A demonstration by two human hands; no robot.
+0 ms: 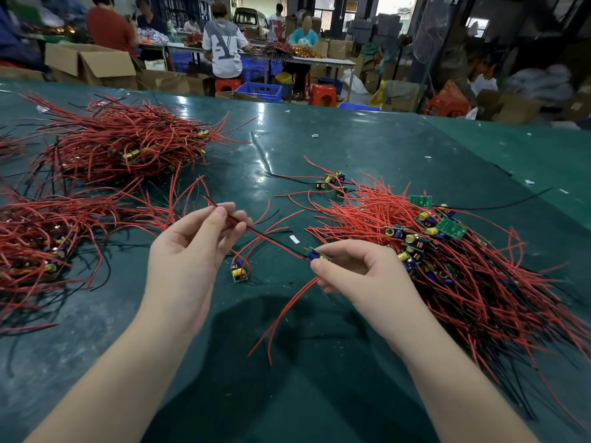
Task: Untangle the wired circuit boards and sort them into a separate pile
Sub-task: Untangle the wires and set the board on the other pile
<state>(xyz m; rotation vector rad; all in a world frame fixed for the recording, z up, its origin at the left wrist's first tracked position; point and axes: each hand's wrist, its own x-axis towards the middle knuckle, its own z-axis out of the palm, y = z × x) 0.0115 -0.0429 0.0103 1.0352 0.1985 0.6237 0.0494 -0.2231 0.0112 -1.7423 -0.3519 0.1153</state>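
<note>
Fingers of the right hand [355,270] are curled in a pinch round a small circuit board [318,254], thumb under it and fingertips on top, holding it just above the green table [351,139]. Those of the left hand [192,251] pinch the board's paired red and black wires [243,226] between thumb and forefinger, further along their length, so the pair runs taut from one hand to the other — a second pair of red wires [287,311] droops from the board toward the near edge. By the look of it the step in hand is drawing one board's leads straight after lifting it clear of the tangled heap [447,260] just beside the right hand. Next, I judge, the board must be carried across to one of the sorted piles on the left, either the near pile [41,231] or the far pile [121,145], and laid with wires running the same way as the rest; the drooping leads could snag on the stray board [240,270] lying between the hands. Held board is green, set with a blue capacitor and a yellow part. Plenty remains in the heap, where many boards show among the red wires.
</note>
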